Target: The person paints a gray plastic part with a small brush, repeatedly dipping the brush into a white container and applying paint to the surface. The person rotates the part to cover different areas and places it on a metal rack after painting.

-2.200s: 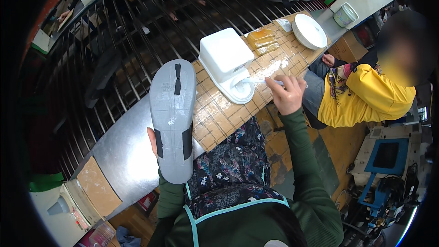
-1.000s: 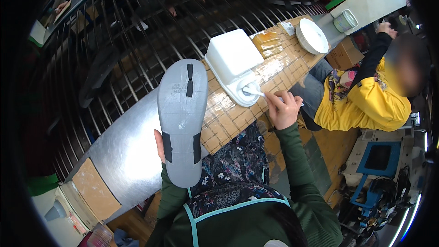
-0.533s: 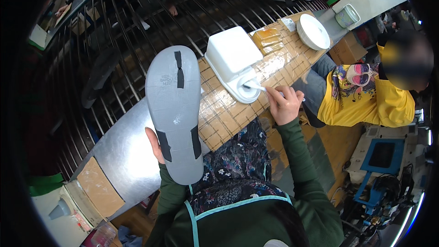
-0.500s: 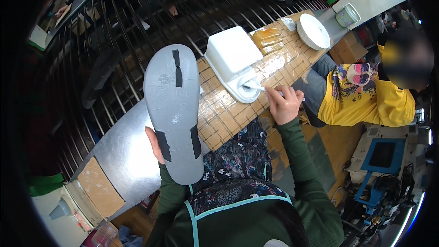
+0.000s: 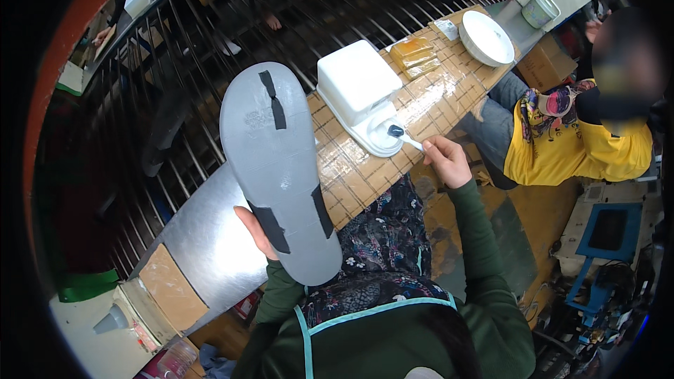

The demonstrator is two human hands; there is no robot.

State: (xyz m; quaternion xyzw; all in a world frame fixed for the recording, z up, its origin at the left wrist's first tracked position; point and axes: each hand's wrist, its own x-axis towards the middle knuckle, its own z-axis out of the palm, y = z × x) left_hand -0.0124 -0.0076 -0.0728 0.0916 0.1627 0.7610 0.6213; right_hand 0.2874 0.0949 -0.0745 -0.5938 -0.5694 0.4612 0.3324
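My left hand (image 5: 254, 230) is wrapped round the edge of a grey sandal sole (image 5: 277, 161) and holds it up, its underside toward me; most of the fingers are hidden behind it. Black strap ends lie in the sole's toe slot and along both sides near the heel. Between the fingertips of my right hand (image 5: 449, 161) is the handle of a small white brush (image 5: 412, 142), shaped like a toothbrush, with a dark head. That head is over the round cup of a white plastic dispenser (image 5: 357, 78); whether it touches the cup, I cannot tell.
Brown taped cardboard (image 5: 351, 182) covers the bench. Amber blocks (image 5: 414, 56) and a white bowl (image 5: 486, 38) stand beyond the dispenser. A metal roller rack (image 5: 189, 98) runs along the far side. A person in a yellow top (image 5: 554, 144) sits at the right.
The brush head has come up out of the dispenser cup and now shows, my right hand shifting slightly right. The sole has tilted, its heel end moving right. The person in yellow has leaned.
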